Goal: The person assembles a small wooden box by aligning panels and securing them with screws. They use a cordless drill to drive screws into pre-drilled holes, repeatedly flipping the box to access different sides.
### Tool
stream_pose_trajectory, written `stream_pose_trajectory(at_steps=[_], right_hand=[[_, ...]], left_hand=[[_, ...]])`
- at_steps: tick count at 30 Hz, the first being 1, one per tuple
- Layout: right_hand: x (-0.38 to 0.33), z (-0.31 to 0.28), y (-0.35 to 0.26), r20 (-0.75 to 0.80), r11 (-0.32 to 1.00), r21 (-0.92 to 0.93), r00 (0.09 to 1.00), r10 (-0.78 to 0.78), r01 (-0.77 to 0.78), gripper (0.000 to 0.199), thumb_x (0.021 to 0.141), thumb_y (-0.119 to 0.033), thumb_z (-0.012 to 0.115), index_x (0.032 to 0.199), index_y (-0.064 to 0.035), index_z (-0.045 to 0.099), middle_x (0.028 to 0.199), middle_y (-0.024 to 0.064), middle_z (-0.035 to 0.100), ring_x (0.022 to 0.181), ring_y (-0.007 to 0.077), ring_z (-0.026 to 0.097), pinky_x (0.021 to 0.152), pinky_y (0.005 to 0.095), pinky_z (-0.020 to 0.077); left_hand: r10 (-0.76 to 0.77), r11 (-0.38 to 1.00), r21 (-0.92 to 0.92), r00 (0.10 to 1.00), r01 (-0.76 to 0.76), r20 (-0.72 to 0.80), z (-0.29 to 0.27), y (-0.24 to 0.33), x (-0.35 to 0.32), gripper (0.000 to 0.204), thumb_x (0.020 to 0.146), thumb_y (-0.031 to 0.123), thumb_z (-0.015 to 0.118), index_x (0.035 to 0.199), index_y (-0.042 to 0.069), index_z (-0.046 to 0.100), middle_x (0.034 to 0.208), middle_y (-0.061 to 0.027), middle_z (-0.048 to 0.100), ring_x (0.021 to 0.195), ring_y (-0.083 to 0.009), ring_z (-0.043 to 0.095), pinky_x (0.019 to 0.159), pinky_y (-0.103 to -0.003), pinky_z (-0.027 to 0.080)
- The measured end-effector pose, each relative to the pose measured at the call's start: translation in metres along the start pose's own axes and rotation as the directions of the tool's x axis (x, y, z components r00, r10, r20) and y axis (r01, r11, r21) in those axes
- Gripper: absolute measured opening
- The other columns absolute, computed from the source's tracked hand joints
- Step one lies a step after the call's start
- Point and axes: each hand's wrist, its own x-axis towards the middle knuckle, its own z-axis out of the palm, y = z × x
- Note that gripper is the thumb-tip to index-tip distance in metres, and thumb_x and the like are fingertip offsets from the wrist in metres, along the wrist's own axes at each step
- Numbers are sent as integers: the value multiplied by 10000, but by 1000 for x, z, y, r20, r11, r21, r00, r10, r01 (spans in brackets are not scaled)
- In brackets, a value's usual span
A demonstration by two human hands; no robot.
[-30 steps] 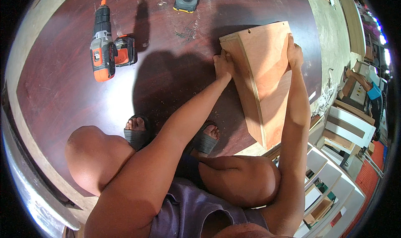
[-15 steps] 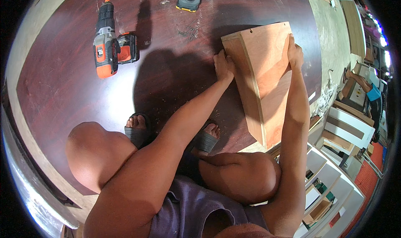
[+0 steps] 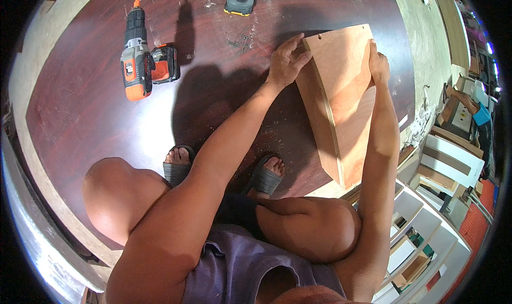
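Observation:
A light-brown plywood box (image 3: pixel 346 85) stands tilted at the right of the dark reddish-brown board, with small holes near its far edge. My left hand (image 3: pixel 288 63) is at its far left corner, fingers and thumb against the edge. On the far right side, my right hand (image 3: pixel 379 66) grips the box with its fingers bent over the edge. The underside and inside of the box are hidden.
An orange-and-black cordless drill (image 3: pixel 136 64) lies at the far left. Another tool with a dark battery base (image 3: pixel 240 1) stands at the far edge, and several loose screws (image 3: pixel 241 42) lie nearer. White shelving (image 3: pixel 426 240) is at the right, with another person's arm (image 3: pixel 464 101) beyond.
My left hand has moved from the left side of the box up to its far left corner, and its fingers have spread. My right hand keeps its hold.

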Motion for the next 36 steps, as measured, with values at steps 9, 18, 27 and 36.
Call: stream_pose_trajectory(at_steps=[9, 18, 27, 36], right_hand=[[-1, -1, 1, 14, 1000, 0, 1000, 18, -18, 1022, 872, -820, 273, 1290, 46, 620, 1330, 311, 575, 1300, 447, 510, 1091, 497, 382], [4, 6, 15, -73, 1000, 19, 997, 11, -10, 990, 846, -839, 321, 1173, 18, 693, 1222, 294, 646, 1223, 448, 567, 1045, 491, 412], [-6, 10, 19, -157, 986, 131, 984, -80, 101, 910, 869, -789, 386, 1160, 18, 688, 1169, 290, 668, 1162, 442, 610, 1013, 471, 444], [7, 10, 38, -9, 973, 201, 994, -109, 109, 934, 837, -806, 439, 1154, 36, 689, 1140, 267, 688, 1155, 425, 616, 1012, 441, 435]], left_hand=[[-59, 994, -86, 997, 62, 42, 0, 0, 0, 571, 878, 227, 777, 1360, 1, 569, 1373, -195, 594, 1216, -253, 605, 927, -355, 539], [-108, 986, -120, 992, 116, 71, 2, -7, -4, 512, 886, 72, 727, 1373, 34, 572, 1383, -151, 601, 1221, -194, 594, 962, -314, 517], [6, 999, 33, 998, -4, -57, 3, -45, -2, 412, 961, 96, 652, 1358, 11, 578, 1244, -140, 678, 1138, -189, 626, 948, -339, 507], [-71, 989, 106, 952, 107, -297, 33, -6, -43, 548, 909, 322, 732, 1279, -47, 567, 1206, -189, 627, 1120, -299, 606, 962, -406, 478]])
